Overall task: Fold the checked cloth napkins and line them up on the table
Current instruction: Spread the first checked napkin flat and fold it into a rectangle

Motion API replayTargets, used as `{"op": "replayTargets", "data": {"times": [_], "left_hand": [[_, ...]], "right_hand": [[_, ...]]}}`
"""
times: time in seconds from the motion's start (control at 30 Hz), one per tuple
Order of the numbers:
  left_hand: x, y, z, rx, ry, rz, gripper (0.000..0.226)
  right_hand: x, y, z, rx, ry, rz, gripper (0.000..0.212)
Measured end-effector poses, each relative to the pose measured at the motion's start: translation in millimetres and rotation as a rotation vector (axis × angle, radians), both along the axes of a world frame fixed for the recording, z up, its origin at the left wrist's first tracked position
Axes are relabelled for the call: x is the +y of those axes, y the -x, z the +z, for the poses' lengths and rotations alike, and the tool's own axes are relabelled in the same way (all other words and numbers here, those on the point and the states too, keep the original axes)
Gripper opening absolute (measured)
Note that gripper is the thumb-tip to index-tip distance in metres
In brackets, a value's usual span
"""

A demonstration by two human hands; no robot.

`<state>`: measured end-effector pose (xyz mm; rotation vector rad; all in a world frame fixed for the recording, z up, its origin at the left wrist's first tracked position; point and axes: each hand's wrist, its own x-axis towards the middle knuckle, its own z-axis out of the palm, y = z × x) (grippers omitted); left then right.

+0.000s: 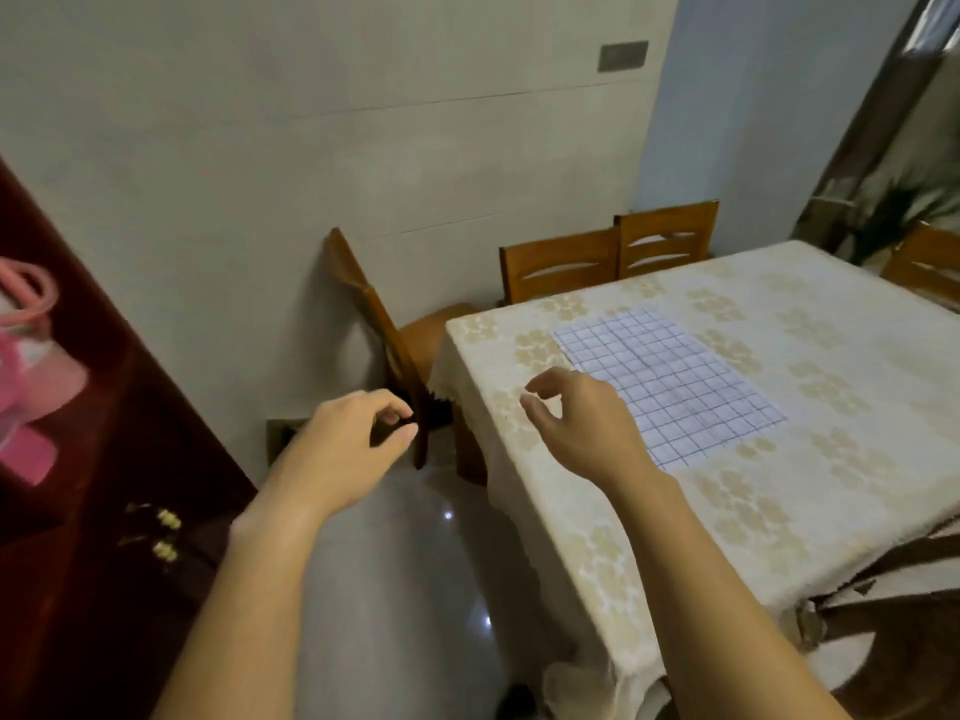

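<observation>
One checked napkin (670, 379) lies flat & unfolded on the table (857, 356), near the corner closest to the person, edges roughly square w/ the table edge. Prob laid out like that so the first fold runs straight. No other napkins in view, none folded, so the task looks barely begun.

Right hand (576, 415) hovers over that corner, just beside the napkin's near-left edge, not touching it. Thumb & forefinger curl loosely toward each other w/ nothing btw them, which reads as set up to pinch an edge. Left hand (353, 439) is out past the table, over the floor (395, 589), same loose curl, holding nothing. It's likely meant for the other corner, b/c a cloth this wide wants two hands.

Table wears a cream tablecloth (587, 589) w/ a pale flower pattern, hanging down the sides. It's a soft surface, so it may wrinkle under the napkin. Wooden chairs (561, 265) sit along the far side, one angled by the pale tiled wall. Floor is glossy. A dark red cabinet (130, 407) stands at left w/ a pink item (31, 356).
</observation>
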<state>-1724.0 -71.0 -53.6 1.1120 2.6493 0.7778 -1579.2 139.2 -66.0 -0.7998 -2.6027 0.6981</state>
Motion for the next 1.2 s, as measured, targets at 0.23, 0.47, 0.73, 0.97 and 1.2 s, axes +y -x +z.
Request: {"op": "replayTargets", "data": {"times": [0.23,0.47,0.73,0.97,1.2], "left_hand": [[104,80,1,0.02,0.164,-0.177,0.03],[220,147,2,0.085,0.13,-0.255,0.019],[373,142,-63,0.03,0.213,-0.594,0.032],[489,145,-124,-0.067,0.267,-0.942,0.034],[598,202,-174,-0.061,0.291,-1.134,0.051]], "right_hand": [[80,75,-19,0.007,0.077,-0.071,0.03],[161,134,-18,0.104,0.129,-0.17,0.032],[249,79,-74,-0.042,0.214,-0.527,0.03],[297,61,-115,-0.087,0.314,-0.835,0.032],[354,128,-166,-0.101,0.312,-1.022,0.048]]}}
